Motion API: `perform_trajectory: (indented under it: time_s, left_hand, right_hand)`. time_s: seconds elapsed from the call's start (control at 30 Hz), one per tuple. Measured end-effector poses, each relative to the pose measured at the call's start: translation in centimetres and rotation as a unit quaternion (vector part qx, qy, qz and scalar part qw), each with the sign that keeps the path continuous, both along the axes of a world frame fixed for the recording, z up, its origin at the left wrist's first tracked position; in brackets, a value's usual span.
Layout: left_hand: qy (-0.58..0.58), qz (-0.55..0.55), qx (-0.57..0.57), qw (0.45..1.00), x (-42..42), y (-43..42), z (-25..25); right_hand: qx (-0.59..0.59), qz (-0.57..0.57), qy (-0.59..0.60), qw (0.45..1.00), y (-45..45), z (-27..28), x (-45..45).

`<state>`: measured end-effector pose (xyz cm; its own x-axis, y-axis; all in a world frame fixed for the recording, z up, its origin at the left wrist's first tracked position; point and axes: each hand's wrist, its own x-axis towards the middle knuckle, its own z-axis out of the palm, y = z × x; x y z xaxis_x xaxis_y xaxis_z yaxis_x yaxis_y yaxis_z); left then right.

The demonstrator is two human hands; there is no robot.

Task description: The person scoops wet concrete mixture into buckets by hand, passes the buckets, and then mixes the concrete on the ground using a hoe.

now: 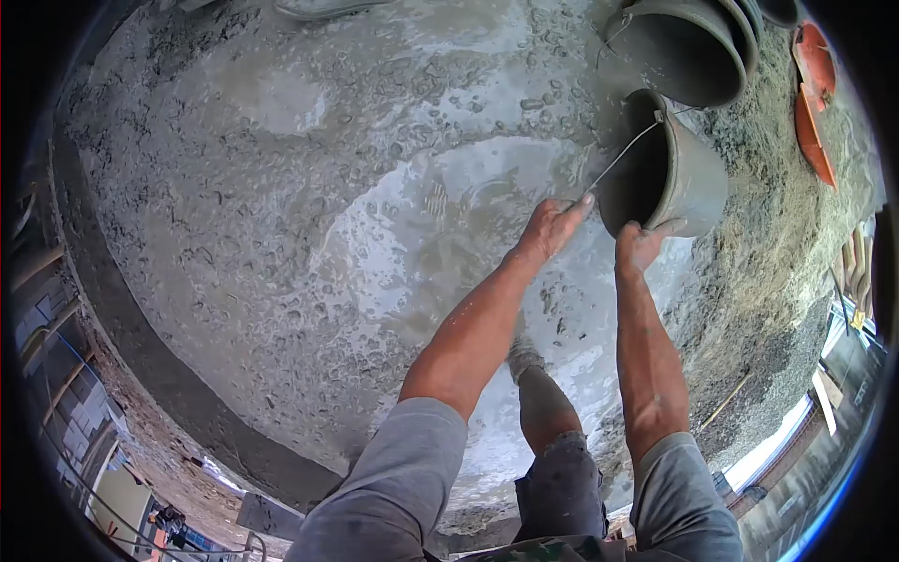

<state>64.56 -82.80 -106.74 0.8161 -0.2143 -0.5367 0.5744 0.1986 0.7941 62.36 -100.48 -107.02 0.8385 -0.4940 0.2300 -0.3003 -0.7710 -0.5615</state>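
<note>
A grey bucket is tipped on its side at the upper right, its dark mouth facing left over the wet grey concrete. My left hand is closed on the thin wire handle of this bucket, just left of its mouth. At the bucket's lower rim, my right hand grips the edge, thumb along the outer wall. The inside of the bucket is in shadow, so its contents cannot be made out.
More grey buckets lie at the top right, tipped and nested. Beside them is an orange-red plastic object. A dark curved edge bounds the concrete at left. Rough gravelly material lies to the right. My leg stands in the concrete.
</note>
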Motion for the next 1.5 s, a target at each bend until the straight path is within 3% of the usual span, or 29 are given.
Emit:
perform_trajectory:
  time_s: [0.1, 0.17, 0.2, 0.23, 0.27, 0.43, 0.53, 0.57, 0.67, 0.7, 0.8, 0.9, 1.03, 1.13, 1.2, 1.33, 1.43, 1.5]
  left_hand:
    - [-0.021, -0.069, -0.007, 0.997, -2.4, 5.5, -1.6]
    - [0.002, 0.01, -0.069, 0.998, -5.2, 10.9, -3.6]
    - [0.014, 0.058, -0.074, 0.995, -6.1, 14.1, -3.2]
    - [0.026, 0.109, -0.077, 0.991, -6.9, 17.1, -2.7]
    - [0.027, 0.105, -0.073, 0.991, -7.6, 19.2, -3.1]
    - [0.017, 0.166, -0.054, 0.984, -13.9, 24.0, -2.1]
    - [0.043, 0.198, -0.07, 0.977, -18.0, 26.4, -1.8]
    - [0.047, 0.206, -0.073, 0.975, -19.7, 27.4, -2.0]
    - [0.058, 0.255, -0.057, 0.963, -24.1, 30.0, -1.3]
    - [0.065, 0.279, -0.05, 0.957, -25.7, 30.7, -0.4]
    - [0.078, 0.308, -0.072, 0.945, -29.6, 32.5, 3.5]
    - [0.134, 0.324, -0.038, 0.936, -33.8, 34.8, 7.2]
    - [0.137, 0.314, 0.1, 0.934, -35.1, 37.0, 13.6]
    - [0.147, 0.281, 0.202, 0.927, -36.0, 36.9, 18.8]
    - [0.156, 0.289, 0.238, 0.914, -35.6, 37.3, 21.7]
    - [0.212, 0.12, 0.378, 0.893, -31.4, 35.9, 29.0]
    - [0.199, 0.102, 0.386, 0.895, -31.6, 33.6, 29.8]
    - [0.212, 0.112, 0.397, 0.886, -31.7, 33.1, 30.7]
  right_hand:
    - [0.024, -0.056, 0.071, 0.996, 4.6, 0.9, -1.3]
    - [0.039, 0.068, 0.035, 0.996, 6.3, -0.8, -2.0]
    - [-0.025, 0.091, 0.076, 0.993, 10.1, 0.2, -1.6]
    - [0.015, 0.09, 0.116, 0.989, 13.0, -0.3, -1.3]
    - [-0.043, 0.124, 0.09, 0.987, 16.6, -0.4, -1.1]
    - [0.047, 0.139, 0.177, 0.973, 23.1, 1.6, -3.2]
    - [0.04, 0.198, 0.131, 0.97, 26.4, 1.0, -5.8]
    - [0.056, 0.176, 0.186, 0.965, 27.4, 1.0, -7.1]
    - [-0.008, 0.25, 0.113, 0.961, 30.0, -0.3, -10.4]
    - [0.004, 0.276, 0.076, 0.958, 31.3, 0.0, -11.6]
    - [0.134, 0.266, 0.157, 0.942, 34.5, 2.8, -15.8]
    - [0.081, 0.294, 0.189, 0.933, 36.8, 4.0, -20.0]
    - [0.159, 0.23, 0.303, 0.911, 39.6, 7.5, -23.3]
    - [0.287, 0.269, 0.384, 0.836, 37.7, 6.0, -25.9]
    - [0.287, 0.268, 0.383, 0.836, 38.9, 6.4, -25.8]
    - [0.374, 0.1, 0.51, 0.769, 39.5, 8.5, -25.2]
    - [0.468, 0.048, 0.614, 0.634, 33.6, 1.2, -26.1]
    - [0.421, 0.012, 0.608, 0.673, 34.9, 5.3, -26.3]
